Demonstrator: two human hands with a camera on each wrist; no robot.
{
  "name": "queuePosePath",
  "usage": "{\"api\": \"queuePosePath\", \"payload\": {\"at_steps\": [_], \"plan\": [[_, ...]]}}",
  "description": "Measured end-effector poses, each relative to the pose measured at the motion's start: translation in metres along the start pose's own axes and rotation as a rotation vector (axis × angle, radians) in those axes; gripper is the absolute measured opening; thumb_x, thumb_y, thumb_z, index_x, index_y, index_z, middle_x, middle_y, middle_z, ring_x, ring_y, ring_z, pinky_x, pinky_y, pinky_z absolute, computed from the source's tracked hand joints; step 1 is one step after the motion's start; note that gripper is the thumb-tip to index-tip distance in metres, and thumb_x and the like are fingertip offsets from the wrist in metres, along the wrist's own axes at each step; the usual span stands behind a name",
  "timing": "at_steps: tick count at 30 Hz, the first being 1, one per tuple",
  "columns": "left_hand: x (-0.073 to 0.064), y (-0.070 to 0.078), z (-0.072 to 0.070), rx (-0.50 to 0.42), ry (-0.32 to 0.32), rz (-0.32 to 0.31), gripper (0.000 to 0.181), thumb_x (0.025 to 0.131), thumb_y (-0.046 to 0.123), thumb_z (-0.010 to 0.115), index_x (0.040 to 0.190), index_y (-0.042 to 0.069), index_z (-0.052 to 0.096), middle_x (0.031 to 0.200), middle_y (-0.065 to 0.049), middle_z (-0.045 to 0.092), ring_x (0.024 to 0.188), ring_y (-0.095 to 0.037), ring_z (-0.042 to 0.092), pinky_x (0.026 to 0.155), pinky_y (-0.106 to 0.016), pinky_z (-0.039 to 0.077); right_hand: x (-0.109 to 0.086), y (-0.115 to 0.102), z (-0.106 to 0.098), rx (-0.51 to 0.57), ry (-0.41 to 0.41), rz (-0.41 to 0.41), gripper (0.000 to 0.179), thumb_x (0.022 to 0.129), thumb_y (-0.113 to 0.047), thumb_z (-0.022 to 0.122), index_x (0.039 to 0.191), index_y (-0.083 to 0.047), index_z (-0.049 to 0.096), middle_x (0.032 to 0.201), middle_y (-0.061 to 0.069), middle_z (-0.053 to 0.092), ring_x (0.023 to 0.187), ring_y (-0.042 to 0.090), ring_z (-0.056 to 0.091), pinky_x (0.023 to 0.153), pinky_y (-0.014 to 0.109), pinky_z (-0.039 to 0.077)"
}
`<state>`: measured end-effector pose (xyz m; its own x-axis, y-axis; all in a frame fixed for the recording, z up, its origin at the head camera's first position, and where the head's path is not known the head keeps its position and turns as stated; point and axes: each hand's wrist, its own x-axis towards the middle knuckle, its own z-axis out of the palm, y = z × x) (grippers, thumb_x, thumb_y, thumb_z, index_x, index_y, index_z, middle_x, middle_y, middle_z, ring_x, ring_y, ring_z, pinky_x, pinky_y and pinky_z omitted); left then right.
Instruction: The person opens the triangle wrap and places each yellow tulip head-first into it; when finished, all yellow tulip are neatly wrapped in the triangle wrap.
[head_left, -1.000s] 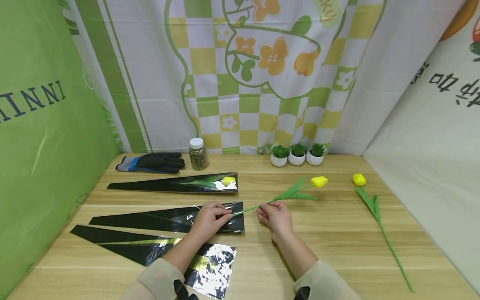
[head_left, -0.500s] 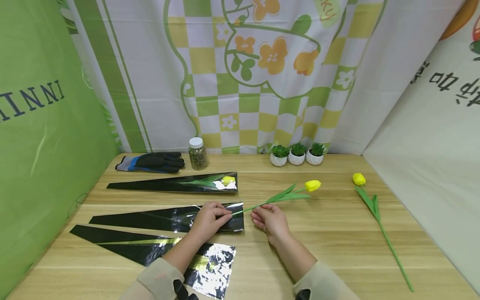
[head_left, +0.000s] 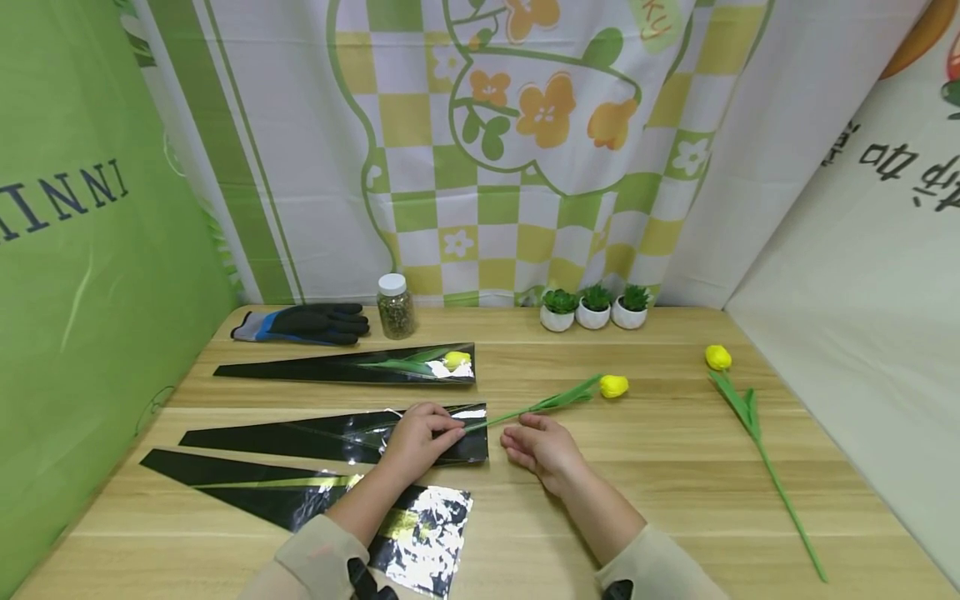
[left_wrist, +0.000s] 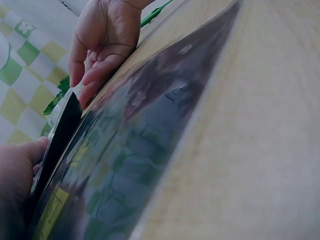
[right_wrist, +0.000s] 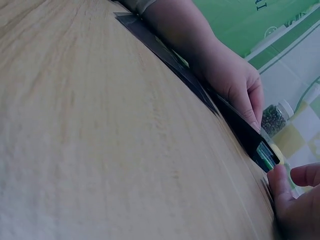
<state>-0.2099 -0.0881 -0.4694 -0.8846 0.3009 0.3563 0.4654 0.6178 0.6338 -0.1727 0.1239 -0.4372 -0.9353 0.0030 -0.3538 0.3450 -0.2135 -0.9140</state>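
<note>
My left hand (head_left: 422,442) pinches the black clear-fronted flower sleeve (head_left: 322,435), the middle of three, near its wide mouth. The right wrist view shows that hand's thumb and fingers at the sleeve (right_wrist: 242,130), whose mouth stands raised off the table. A yellow artificial tulip (head_left: 562,402) lies with its stem running into this mouth; its bloom and leaves are outside, to the right. Just below the stem is my right hand (head_left: 543,450), thumb and fingers parted. The left wrist view has the right hand (left_wrist: 107,37) just beyond the sleeve's mouth.
Behind lies a sleeve (head_left: 300,367) with a tulip inside; in front, another sleeve (head_left: 247,492) passes under the left forearm. A second loose tulip (head_left: 757,442) lies at right. Along the back are a glove (head_left: 307,323), a jar (head_left: 396,308) and three potted succulents (head_left: 594,308).
The tulip has slid left, farther into the sleeve, and its bloom has dropped lower. My right hand moved left with the stem, then its fingers came off it. The left hand stayed put.
</note>
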Motion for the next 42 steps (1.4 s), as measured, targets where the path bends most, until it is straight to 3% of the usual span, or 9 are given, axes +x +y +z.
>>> {"api": "queuePosePath", "payload": {"at_steps": [7, 11, 16, 22, 26, 30, 36, 42], "plan": [[-0.001, 0.001, -0.001, 0.000, -0.001, 0.007, 0.010, 0.085, 0.019, 0.077, 0.091, 0.013, 0.081, 0.092, 0.000, 0.068, 0.094, -0.020, 0.061, 0.086, -0.038, 0.051, -0.001, -0.004, -0.004, -0.056, -0.043, 0.016, 0.047, 0.097, -0.002, 0.055, 0.138, 0.014, 0.038, 0.110, 0.021, 0.066, 0.089, 0.015, 0.069, 0.081, 0.025, 0.060], [-0.001, 0.001, -0.002, 0.000, -0.004, 0.013, 0.010, 0.085, 0.020, 0.076, 0.091, 0.013, 0.080, 0.093, -0.001, 0.068, 0.095, -0.021, 0.061, 0.087, -0.039, 0.051, 0.004, -0.011, -0.011, -0.189, -0.032, -0.041, 0.040, 0.095, -0.002, 0.055, 0.133, 0.011, 0.047, 0.108, 0.021, 0.067, 0.084, 0.012, 0.067, 0.076, 0.024, 0.059], [-0.001, 0.002, -0.003, -0.007, -0.010, 0.009, 0.011, 0.085, 0.020, 0.076, 0.092, 0.012, 0.080, 0.095, -0.001, 0.068, 0.097, -0.021, 0.061, 0.088, -0.041, 0.050, 0.017, -0.028, -0.031, -0.470, -0.010, -0.197, 0.035, 0.095, -0.007, 0.058, 0.127, 0.008, 0.054, 0.111, 0.019, 0.065, 0.088, 0.014, 0.062, 0.074, 0.024, 0.055], [0.000, 0.000, -0.003, -0.002, -0.009, 0.008, 0.011, 0.085, 0.021, 0.076, 0.092, 0.013, 0.080, 0.095, 0.000, 0.068, 0.097, -0.021, 0.061, 0.088, -0.040, 0.051, 0.042, -0.043, -0.056, -0.880, -0.001, -0.392, 0.031, 0.095, -0.011, 0.062, 0.124, 0.002, 0.061, 0.121, 0.020, 0.063, 0.112, 0.033, 0.059, 0.094, 0.043, 0.053], [0.000, -0.001, -0.002, -0.008, -0.012, 0.007, 0.012, 0.086, 0.021, 0.076, 0.093, 0.013, 0.080, 0.095, 0.000, 0.068, 0.097, -0.021, 0.061, 0.088, -0.041, 0.051, 0.053, -0.049, -0.065, -1.114, -0.029, -0.497, 0.031, 0.092, -0.011, 0.066, 0.121, 0.000, 0.064, 0.123, 0.021, 0.063, 0.121, 0.039, 0.055, 0.103, 0.053, 0.045], [0.000, -0.001, -0.001, -0.016, -0.009, 0.006, 0.012, 0.086, 0.021, 0.075, 0.093, 0.013, 0.080, 0.096, -0.001, 0.068, 0.098, -0.021, 0.061, 0.088, -0.041, 0.051, 0.061, -0.053, -0.070, -1.282, -0.091, -0.555, 0.036, 0.089, -0.012, 0.069, 0.123, -0.001, 0.063, 0.126, 0.021, 0.062, 0.123, 0.040, 0.054, 0.105, 0.054, 0.044], [0.000, -0.001, -0.001, -0.006, -0.005, 0.010, 0.011, 0.085, 0.021, 0.076, 0.092, 0.013, 0.080, 0.096, -0.001, 0.068, 0.098, -0.021, 0.060, 0.088, -0.041, 0.050, 0.067, -0.057, -0.070, -1.422, -0.191, -0.596, 0.040, 0.089, -0.011, 0.068, 0.127, 0.002, 0.061, 0.128, 0.023, 0.061, 0.123, 0.042, 0.054, 0.106, 0.054, 0.043], [0.000, -0.001, -0.002, 0.005, 0.005, 0.025, 0.012, 0.085, 0.021, 0.076, 0.094, 0.013, 0.080, 0.096, -0.001, 0.069, 0.097, -0.021, 0.060, 0.089, -0.041, 0.050, 0.067, -0.063, -0.068, -1.476, -0.270, -0.549, 0.032, 0.089, -0.010, 0.069, 0.119, 0.001, 0.066, 0.115, 0.017, 0.067, 0.110, 0.035, 0.062, 0.099, 0.050, 0.049]]}}
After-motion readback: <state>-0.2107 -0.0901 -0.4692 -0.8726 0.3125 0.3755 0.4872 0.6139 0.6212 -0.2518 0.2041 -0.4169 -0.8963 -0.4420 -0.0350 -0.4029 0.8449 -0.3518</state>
